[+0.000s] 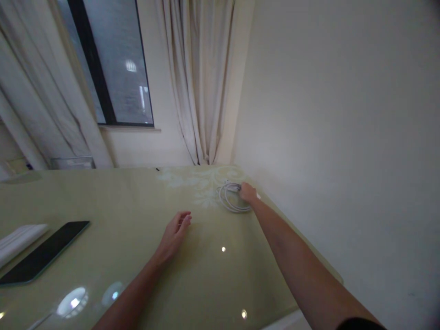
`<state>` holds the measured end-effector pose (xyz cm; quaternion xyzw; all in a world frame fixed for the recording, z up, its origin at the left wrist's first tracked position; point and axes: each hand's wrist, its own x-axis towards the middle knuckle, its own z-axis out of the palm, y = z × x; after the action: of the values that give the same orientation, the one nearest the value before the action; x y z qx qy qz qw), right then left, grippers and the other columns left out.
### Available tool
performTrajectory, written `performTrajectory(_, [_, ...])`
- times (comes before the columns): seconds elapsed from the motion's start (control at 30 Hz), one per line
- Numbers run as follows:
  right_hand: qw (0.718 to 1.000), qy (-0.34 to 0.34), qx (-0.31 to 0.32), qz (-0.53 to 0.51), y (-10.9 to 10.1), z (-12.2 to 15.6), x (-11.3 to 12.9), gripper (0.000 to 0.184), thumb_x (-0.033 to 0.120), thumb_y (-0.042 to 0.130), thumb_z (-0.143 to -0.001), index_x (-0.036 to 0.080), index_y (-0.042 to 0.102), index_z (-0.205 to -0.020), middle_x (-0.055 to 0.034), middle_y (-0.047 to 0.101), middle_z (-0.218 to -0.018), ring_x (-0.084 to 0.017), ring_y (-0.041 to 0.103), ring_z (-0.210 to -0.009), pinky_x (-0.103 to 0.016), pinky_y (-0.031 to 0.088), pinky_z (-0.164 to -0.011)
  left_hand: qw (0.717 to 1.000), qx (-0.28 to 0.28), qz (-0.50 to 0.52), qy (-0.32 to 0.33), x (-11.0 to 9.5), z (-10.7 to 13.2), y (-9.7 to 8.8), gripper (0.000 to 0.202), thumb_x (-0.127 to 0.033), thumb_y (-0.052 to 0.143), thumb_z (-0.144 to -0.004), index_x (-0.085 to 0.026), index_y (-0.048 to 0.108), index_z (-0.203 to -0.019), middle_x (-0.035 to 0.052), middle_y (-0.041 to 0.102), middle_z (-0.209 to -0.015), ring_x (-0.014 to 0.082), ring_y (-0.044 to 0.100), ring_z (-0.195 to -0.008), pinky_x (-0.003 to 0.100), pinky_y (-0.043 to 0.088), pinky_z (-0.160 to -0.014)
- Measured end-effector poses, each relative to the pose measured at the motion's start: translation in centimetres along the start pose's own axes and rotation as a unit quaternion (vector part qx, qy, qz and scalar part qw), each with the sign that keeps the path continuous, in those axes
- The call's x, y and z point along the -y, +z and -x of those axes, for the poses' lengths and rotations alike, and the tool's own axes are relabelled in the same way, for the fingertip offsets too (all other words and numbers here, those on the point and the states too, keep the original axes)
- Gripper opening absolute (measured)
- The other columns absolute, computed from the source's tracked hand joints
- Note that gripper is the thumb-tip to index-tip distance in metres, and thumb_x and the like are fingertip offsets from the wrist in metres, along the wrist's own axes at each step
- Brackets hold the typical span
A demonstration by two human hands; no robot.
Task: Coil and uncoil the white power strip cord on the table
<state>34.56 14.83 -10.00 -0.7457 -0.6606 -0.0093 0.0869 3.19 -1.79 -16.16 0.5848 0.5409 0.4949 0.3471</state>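
A coiled white cable [224, 198] lies at the far right of the glossy pale green table [130, 201]. My right hand [248, 192] reaches out to the coil's right side, its fingers closed around part of the cable. What looks like a plug or connector sits at the top of the coil, too small to make out. My left hand [177, 231] hovers over the middle of the table, to the left of the coil and apart from it. Its fingers are loosely curved with a gap between thumb and fingers, and nothing shows in them.
A flat black panel [44, 252] and a white long object [20, 240] lie on the left side. A small dark item [157, 169] rests near the back edge. Curtains [202, 82] and a window stand behind; a white wall [337, 137] borders the table's right.
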Motion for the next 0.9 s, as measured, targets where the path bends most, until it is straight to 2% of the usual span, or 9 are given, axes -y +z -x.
performTrajectory(0.07, [0.998,-0.023,-0.045,-0.039,0.0,1.0,0.7,0.045,0.007,0.048,-0.102,0.011,0.060,-0.145,-0.0243,0.065,-0.144,-0.031,0.063,-0.134,-0.042,0.046,-0.110,1.000,-0.001,-0.007,0.007,0.0,-0.1,0.0,0.059,-0.067,0.051,-0.095,-0.017,0.070,-0.120,0.0181,0.078,-0.119,0.0308,0.074,-0.106,0.047,0.058,-0.096])
performTrajectory(0.17, [0.986,-0.076,-0.107,-0.102,0.5,4.0,2.3,0.046,0.010,0.041,-0.104,0.013,0.057,-0.148,-0.0211,0.062,-0.149,-0.027,0.058,-0.137,-0.037,0.042,-0.112,1.000,-0.007,-0.014,0.019,-0.2,-0.1,0.1,0.057,-0.067,0.053,-0.093,-0.018,0.072,-0.115,0.0171,0.079,-0.115,0.0301,0.075,-0.102,0.044,0.058,-0.092])
performTrajectory(0.23, [0.975,-0.111,-0.129,-0.140,1.4,7.1,3.5,0.040,0.019,0.034,-0.110,0.014,0.064,-0.136,-0.0174,0.068,-0.137,-0.024,0.062,-0.127,-0.033,0.044,-0.106,0.999,-0.015,-0.022,0.025,-0.3,-0.1,0.1,0.055,-0.068,0.055,-0.092,-0.018,0.073,-0.105,0.0154,0.079,-0.106,0.0292,0.075,-0.097,0.040,0.058,-0.086])
performTrajectory(0.3, [0.967,-0.141,-0.127,-0.169,2.6,10.4,4.4,0.039,0.028,0.033,-0.112,0.015,0.070,-0.118,-0.0128,0.073,-0.116,-0.021,0.066,-0.105,-0.029,0.047,-0.092,0.999,-0.024,-0.029,0.028,-0.4,0.0,-0.1,0.053,-0.069,0.055,-0.090,-0.019,0.072,-0.092,0.0118,0.077,-0.090,0.0272,0.073,-0.086,0.036,0.056,-0.077])
performTrajectory(0.43, [0.950,-0.220,-0.084,-0.204,4.3,15.0,5.5,0.038,0.040,0.048,-0.110,0.019,0.070,-0.087,-0.0015,0.069,-0.080,-0.015,0.058,-0.070,-0.026,0.036,-0.068,0.995,-0.034,-0.088,0.021,-0.7,0.4,-0.7,0.059,-0.073,0.043,-0.095,-0.021,0.067,-0.081,-0.0003,0.055,-0.056,0.0204,0.055,-0.054,0.030,0.041,-0.057])
performTrajectory(0.5, [0.940,-0.269,-0.055,-0.204,4.3,15.8,5.7,0.042,0.041,0.051,-0.109,0.019,0.069,-0.079,0.0000,0.067,-0.072,-0.013,0.052,-0.064,-0.028,0.029,-0.064,0.990,-0.029,-0.134,0.029,-0.9,0.6,-0.9,0.062,-0.072,0.035,-0.097,-0.022,0.061,-0.071,-0.0011,0.048,-0.052,0.0188,0.049,-0.051,0.030,0.036,-0.056])
performTrajectory(0.6, [0.939,-0.311,-0.003,-0.143,3.7,16.0,6.0,0.041,0.038,0.052,-0.109,0.019,0.073,-0.079,-0.0018,0.071,-0.073,-0.013,0.053,-0.064,-0.030,0.024,-0.064,0.984,-0.002,-0.169,0.053,-1.2,0.9,-0.9,0.059,-0.070,0.041,-0.093,-0.023,0.050,-0.059,0.0013,0.049,-0.055,0.0178,0.046,-0.055,0.031,0.031,-0.060])
performTrajectory(0.77, [0.948,-0.310,0.043,-0.053,3.2,16.2,6.8,0.045,0.043,0.052,-0.109,0.021,0.081,-0.082,-0.0060,0.080,-0.079,-0.015,0.062,-0.066,-0.032,0.021,-0.062,0.973,0.037,-0.222,0.051,-0.8,1.2,-0.7,0.056,-0.064,0.050,-0.088,-0.023,0.042,-0.052,0.0001,0.040,-0.050,0.0147,0.034,-0.050,0.033,0.020,-0.059])
performTrajectory(0.9, [0.954,-0.295,0.045,-0.041,3.2,16.2,7.1,0.046,0.043,0.050,-0.109,0.022,0.084,-0.086,-0.0075,0.083,-0.086,-0.017,0.067,-0.070,-0.033,0.021,-0.061,0.967,0.028,-0.252,0.030,-0.5,1.1,-1.5,0.055,-0.064,0.044,-0.090,-0.023,0.043,-0.054,0.0018,0.042,-0.053,0.0167,0.039,-0.052,0.033,0.020,-0.058])
